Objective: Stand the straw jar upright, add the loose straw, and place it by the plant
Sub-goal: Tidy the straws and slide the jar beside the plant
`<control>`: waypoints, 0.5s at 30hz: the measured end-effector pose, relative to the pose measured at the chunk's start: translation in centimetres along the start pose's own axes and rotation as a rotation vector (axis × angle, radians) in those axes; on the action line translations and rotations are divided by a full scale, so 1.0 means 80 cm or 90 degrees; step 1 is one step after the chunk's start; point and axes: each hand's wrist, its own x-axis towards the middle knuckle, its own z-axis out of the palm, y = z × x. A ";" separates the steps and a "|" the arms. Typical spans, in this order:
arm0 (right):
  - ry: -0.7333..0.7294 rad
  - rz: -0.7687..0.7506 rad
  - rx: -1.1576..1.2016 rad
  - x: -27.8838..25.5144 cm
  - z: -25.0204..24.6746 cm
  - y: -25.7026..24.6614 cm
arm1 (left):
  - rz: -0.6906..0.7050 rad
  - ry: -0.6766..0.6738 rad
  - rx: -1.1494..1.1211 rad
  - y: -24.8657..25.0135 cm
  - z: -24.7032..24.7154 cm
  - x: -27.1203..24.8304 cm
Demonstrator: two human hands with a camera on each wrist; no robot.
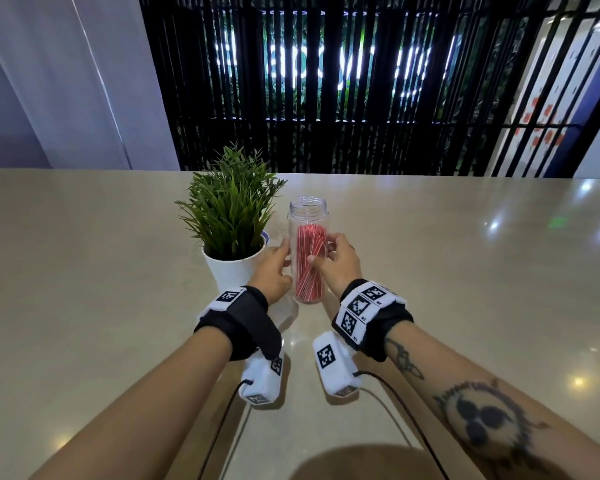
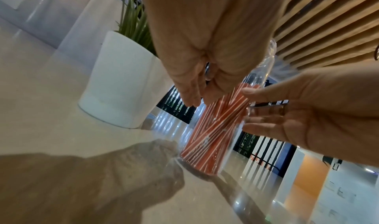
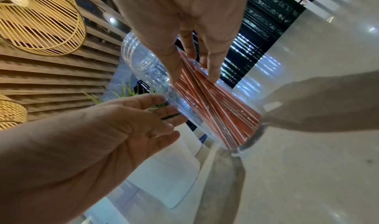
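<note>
A clear plastic jar [image 1: 308,213] stands upright on the table, holding a bundle of red-and-white straws [image 1: 309,268]; its mouth has no lid. It sits just right of a green plant [image 1: 231,206] in a white pot [image 1: 231,273]. My left hand [image 1: 274,268] touches the jar's left side and my right hand [image 1: 336,261] its right side. In the left wrist view my left hand [image 2: 198,91] lies with straight fingers against the jar [image 2: 215,130]. In the right wrist view my right hand [image 3: 193,75] rests straight fingers on the jar [image 3: 215,110]. No loose straw is visible.
The beige glossy table [image 1: 465,271] stretches wide to the left and right. Its far edge runs behind the plant, with a black slatted screen [image 1: 343,98] beyond. A small blue-rimmed object [image 1: 266,235] peeks out behind the pot. Cables trail from my wrist cameras toward me.
</note>
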 end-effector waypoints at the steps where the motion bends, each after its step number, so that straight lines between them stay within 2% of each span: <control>1: 0.001 0.000 -0.002 0.003 0.000 0.005 | -0.004 -0.005 -0.003 -0.003 0.003 0.002; 15: -0.037 0.040 -0.013 0.010 -0.001 0.016 | -0.025 0.019 0.020 -0.001 0.011 0.005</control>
